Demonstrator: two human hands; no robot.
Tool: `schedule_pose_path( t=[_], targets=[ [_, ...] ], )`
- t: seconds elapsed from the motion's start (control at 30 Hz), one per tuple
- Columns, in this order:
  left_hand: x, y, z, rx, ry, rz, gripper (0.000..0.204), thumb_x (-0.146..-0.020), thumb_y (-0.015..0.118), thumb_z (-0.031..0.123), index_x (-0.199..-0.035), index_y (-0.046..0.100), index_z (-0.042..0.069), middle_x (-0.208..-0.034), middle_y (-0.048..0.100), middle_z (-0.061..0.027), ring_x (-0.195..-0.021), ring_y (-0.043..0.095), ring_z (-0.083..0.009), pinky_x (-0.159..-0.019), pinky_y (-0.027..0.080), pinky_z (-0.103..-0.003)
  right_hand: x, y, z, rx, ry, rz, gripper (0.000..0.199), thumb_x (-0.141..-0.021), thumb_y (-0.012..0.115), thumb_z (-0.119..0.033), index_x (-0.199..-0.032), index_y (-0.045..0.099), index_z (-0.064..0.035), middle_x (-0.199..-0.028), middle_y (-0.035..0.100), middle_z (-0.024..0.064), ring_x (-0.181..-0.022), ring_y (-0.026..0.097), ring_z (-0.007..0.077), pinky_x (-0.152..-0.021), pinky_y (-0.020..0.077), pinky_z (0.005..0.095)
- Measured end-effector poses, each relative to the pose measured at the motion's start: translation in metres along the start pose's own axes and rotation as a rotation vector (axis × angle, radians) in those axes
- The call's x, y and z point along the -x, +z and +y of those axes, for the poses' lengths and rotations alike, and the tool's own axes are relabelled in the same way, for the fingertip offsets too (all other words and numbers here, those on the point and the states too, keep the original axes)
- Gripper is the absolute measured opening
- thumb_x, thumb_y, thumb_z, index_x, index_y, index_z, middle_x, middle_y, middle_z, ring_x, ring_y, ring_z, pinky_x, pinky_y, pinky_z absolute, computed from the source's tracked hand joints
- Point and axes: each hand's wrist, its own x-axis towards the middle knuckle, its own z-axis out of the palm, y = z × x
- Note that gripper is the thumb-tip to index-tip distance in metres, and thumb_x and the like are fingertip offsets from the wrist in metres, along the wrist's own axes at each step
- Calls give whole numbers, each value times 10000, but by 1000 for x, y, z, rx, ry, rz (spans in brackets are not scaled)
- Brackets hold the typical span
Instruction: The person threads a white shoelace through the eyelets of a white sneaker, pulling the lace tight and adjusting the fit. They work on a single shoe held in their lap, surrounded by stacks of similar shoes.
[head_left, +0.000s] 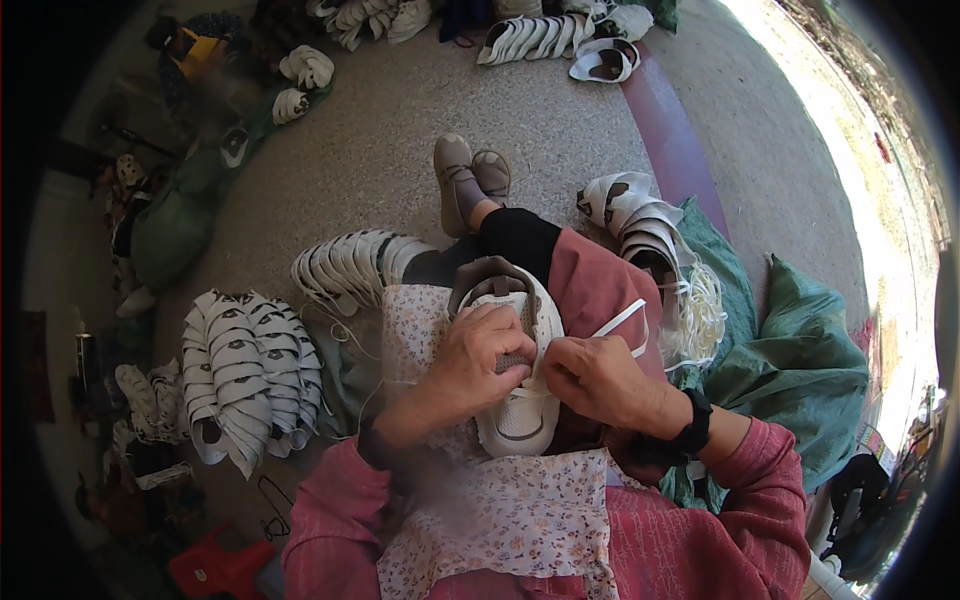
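Note:
A white shoe upper (522, 418) with a brown-lined collar lies across my lap on a floral apron (500, 520). My left hand (455, 365) is closed round its left side and middle, the fingers curled over the tongue and opening. Right beside the upper's right edge, my right hand (605, 382) is pinched shut on a flat white shoelace (620, 318). A loop of the lace rises above that hand. My fingertips hide where the lace meets the upper.
Stacked white uppers stand left of me (250, 370), by my knee (355, 265) and at my right (640, 225). A lace bundle (700, 315) hangs over a green sack (800, 370). More uppers (535, 40) lie far ahead. Another person (200, 60) sits far left. A red stool (220, 562) stands lower left.

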Motion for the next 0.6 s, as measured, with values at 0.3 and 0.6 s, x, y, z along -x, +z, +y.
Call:
schedule_pose_path(
  t=[0.3,0.6],
  targets=[
    [2,4,0,-3,21,37,128,-692,761,97,-802,697,83,-870,576,-39,-910,563,-248,-832,415,-396,-35,-47,-3,82,-51,-226,490,-752,787,-135,-1190,573,-102,-964,602,125,-919,640,353,-718,503,454],
    [4,6,-3,-53,80,75,138,-688,778,78,-807,707,86,-815,569,-27,-826,560,-229,-772,412,-364,-40,-40,16,42,-188,-194,316,-797,761,-215,-976,541,-76,-951,583,109,-954,624,343,-775,485,445]
  ],
)
